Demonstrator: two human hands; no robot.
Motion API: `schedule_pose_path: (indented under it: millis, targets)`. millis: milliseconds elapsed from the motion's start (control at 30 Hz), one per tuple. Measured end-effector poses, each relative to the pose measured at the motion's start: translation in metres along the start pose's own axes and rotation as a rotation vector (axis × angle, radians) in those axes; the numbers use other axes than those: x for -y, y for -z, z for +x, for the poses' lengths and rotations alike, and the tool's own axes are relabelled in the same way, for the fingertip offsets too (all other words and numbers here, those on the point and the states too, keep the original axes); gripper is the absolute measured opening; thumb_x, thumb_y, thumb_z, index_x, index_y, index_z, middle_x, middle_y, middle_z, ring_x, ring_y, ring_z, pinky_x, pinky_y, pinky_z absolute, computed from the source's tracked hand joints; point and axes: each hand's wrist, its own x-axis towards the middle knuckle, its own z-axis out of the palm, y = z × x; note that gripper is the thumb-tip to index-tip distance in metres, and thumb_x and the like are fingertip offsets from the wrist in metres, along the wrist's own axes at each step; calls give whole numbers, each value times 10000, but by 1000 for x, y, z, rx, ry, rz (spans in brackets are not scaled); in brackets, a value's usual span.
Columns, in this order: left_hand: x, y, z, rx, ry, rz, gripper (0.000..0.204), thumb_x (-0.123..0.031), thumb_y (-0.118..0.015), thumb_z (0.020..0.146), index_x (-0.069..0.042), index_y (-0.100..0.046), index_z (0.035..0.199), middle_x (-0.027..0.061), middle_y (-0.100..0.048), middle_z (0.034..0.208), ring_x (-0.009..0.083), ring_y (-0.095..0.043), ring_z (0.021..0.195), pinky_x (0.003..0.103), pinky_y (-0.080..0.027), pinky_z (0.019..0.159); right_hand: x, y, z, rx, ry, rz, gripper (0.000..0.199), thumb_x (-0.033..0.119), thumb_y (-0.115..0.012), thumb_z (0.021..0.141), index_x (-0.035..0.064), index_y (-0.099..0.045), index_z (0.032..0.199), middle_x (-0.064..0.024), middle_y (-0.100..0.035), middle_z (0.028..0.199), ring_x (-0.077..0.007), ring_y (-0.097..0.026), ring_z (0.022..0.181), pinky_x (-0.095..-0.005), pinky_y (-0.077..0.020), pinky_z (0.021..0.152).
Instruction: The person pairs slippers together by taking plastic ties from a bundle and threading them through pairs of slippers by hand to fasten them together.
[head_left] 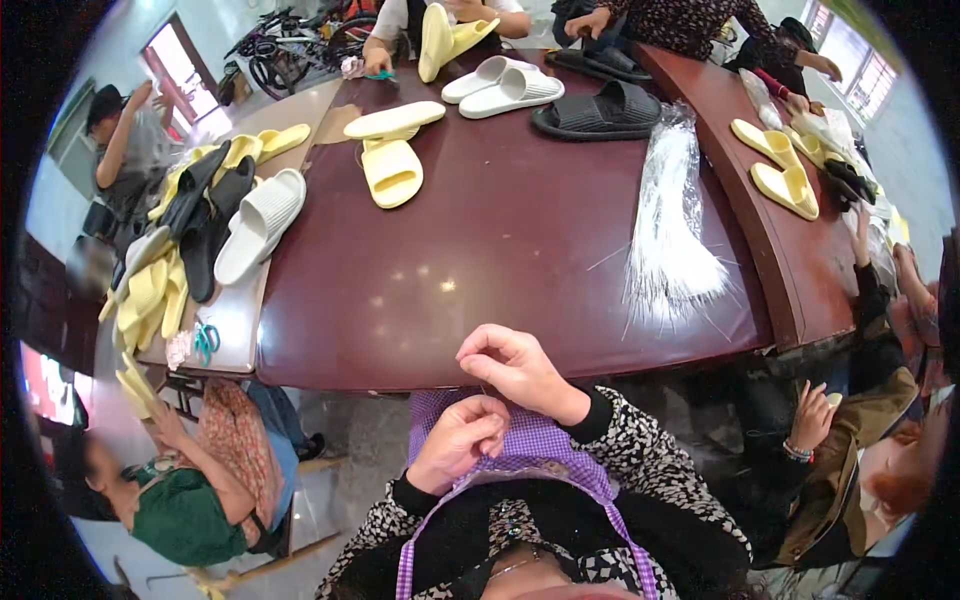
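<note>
My left hand (458, 438) is curled shut against my purple checked apron (540, 440), fingers pinched at the cloth. Just above it my right hand (515, 368) is also pinched, thumb to fingertips, at the near edge of the dark red table (500, 260). A very thin thread seems to run between the two hands, but it is too fine to be sure. A bundle of clear plastic ties (670, 220) lies on the table, up and to the right of my hands.
Yellow slippers (392, 172), white slippers (502, 88) and black slippers (598, 112) lie on the far tabletop. A heap of slippers (200, 230) covers the left side table, with teal scissors (206, 340). Other people sit around the table on all sides.
</note>
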Motion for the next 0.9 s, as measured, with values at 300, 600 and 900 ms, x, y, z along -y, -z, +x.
schedule_pose_path:
  millis: [300,600,900]
  targets:
    - [-8,15,-14,-226,-23,197,70,-63,-574,879,-10,-596,920,22,-532,702,91,-464,568,242,-394,531,15,49,85,27,-108,222,63,86,-595,872,26,-588,892,-5,-562,736,-53,-489,577,-207,-393,496]
    - [20,68,-101,-771,-148,916,141,-109,-603,857,7,-617,935,54,-631,775,119,-578,678,258,-462,601,-53,67,121,-2,-210,466,55,79,-554,883,35,-560,914,-35,-527,772,-103,-461,581,-263,-406,517]
    - [132,147,-301,-1040,536,1521,155,-148,-546,846,-6,-602,867,165,-595,708,308,-613,664,441,-465,613,-68,80,115,119,-317,550,62,108,-562,894,50,-555,913,-25,-501,746,-105,-442,582,-264,-385,526]
